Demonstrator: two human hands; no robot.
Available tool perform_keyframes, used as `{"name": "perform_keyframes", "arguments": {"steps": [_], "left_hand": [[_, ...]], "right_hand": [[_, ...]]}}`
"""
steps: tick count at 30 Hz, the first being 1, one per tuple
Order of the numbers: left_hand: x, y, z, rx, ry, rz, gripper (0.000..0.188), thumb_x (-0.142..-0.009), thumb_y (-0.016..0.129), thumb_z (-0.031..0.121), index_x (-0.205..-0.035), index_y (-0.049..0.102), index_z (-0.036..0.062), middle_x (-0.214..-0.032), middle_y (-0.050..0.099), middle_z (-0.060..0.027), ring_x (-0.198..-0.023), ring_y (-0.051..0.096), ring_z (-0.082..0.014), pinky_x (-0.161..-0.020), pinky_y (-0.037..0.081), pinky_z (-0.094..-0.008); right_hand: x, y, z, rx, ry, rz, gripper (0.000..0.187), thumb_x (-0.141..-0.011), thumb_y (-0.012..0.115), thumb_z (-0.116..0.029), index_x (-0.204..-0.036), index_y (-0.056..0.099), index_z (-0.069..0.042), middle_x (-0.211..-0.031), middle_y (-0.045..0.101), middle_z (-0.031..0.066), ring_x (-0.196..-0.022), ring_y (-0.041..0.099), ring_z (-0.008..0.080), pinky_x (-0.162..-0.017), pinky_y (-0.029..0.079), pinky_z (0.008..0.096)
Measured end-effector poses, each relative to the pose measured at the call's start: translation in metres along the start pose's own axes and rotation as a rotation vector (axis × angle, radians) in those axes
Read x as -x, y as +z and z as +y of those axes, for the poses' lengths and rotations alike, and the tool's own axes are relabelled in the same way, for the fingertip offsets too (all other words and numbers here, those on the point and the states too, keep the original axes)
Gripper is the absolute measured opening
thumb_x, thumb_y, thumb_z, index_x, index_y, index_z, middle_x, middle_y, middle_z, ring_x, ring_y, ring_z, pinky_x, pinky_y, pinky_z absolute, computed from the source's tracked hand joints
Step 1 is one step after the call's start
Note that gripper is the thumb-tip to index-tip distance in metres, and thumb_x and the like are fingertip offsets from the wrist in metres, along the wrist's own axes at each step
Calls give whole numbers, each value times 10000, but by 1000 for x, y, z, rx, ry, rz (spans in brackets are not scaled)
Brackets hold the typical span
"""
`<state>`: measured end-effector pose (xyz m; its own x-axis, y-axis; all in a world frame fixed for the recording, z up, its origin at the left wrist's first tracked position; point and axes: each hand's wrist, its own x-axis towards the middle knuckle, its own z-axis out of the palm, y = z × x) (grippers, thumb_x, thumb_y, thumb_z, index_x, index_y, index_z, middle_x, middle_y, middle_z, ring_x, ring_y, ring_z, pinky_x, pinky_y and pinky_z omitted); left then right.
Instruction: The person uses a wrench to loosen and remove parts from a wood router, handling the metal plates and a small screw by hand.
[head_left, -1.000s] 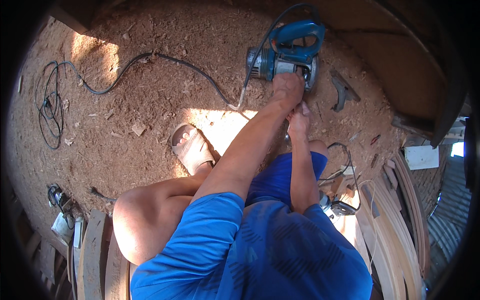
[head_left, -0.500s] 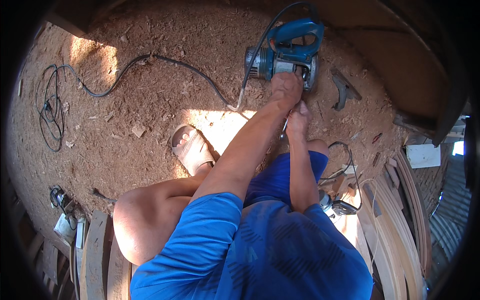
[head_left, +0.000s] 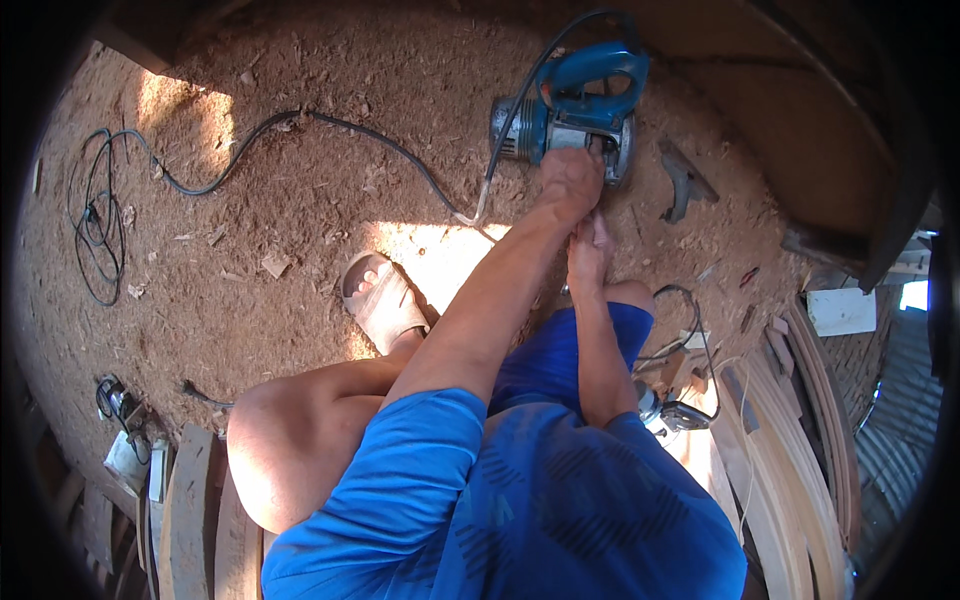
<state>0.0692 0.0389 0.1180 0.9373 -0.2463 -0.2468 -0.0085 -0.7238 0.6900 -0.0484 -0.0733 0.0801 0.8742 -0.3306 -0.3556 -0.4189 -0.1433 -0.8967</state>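
A blue and silver corded circular saw [head_left: 595, 85] lies on the dusty ground ahead of me. My left hand [head_left: 571, 180] is closed against its metal housing on the near side, with the fingertips hidden. Just below it, my right hand [head_left: 588, 254] is closed around a slim metal wrench. That wrench is now almost wholly covered by the hand and the left forearm. Beside the saw, on the right, a dark metal piece [head_left: 686, 182] lies on the ground.
A black cord [head_left: 350, 121] winds left from the saw to a loose coil [head_left: 97, 225]. Curved boards [head_left: 785, 455] are stacked at right, near another power tool [head_left: 672, 415]. More boards [head_left: 195, 490] and a small tool [head_left: 125, 410] lie at lower left. My sandalled foot [head_left: 390, 305] stands between.
My right hand has shifted slightly left and nearer to me, and its fingers have turned. The wrench end that showed beside it is now mostly hidden. My left hand stays on the saw.
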Motion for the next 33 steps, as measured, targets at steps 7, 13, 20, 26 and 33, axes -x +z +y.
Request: {"name": "perform_keyframes", "arguments": {"steps": [7,13,20,26,33], "left_hand": [[7,-4,-1,-9,-2,-4,347,-971,434,183,-1242,612,61,-933,745,-128,-852,732,-285,-681,573,-399],[11,-6,0,-66,63,1,405,-943,470,145,-1325,539,32,-890,748,-122,-830,737,-277,-677,574,-406],[5,3,-6,-2,53,29,336,-965,419,179,-1237,584,69,-888,742,-131,-836,731,-285,-707,563,-424],[7,-3,-3,-3,50,7,335,-977,405,184,-1225,599,67,-891,742,-135,-841,731,-290,-709,563,-432],[4,-4,1,-24,32,-21,356,-985,402,207,-1235,610,63,-926,743,-140,-857,729,-300,-746,566,-445]], "right_hand": [[-6,18,-27,-122,4,44,336,-1061,423,-163,-1348,546,-40,-734,500,-82,-537,334,4,-476,273,195],[-15,11,-26,-252,31,0,374,-1051,426,-128,-1391,510,3,-784,556,-32,-534,393,25,-460,313,209],[-17,6,-24,-152,79,10,323,-1051,457,-134,-1329,561,-7,-763,542,-36,-534,378,24,-462,311,211],[-11,17,-31,-257,119,18,265,-1055,455,-147,-1238,598,-20,-722,501,-45,-529,375,21,-458,302,212],[-20,16,-15,-288,1,19,246,-1055,434,-138,-1204,595,-28,-739,504,-47,-552,402,19,-455,300,213]]}}
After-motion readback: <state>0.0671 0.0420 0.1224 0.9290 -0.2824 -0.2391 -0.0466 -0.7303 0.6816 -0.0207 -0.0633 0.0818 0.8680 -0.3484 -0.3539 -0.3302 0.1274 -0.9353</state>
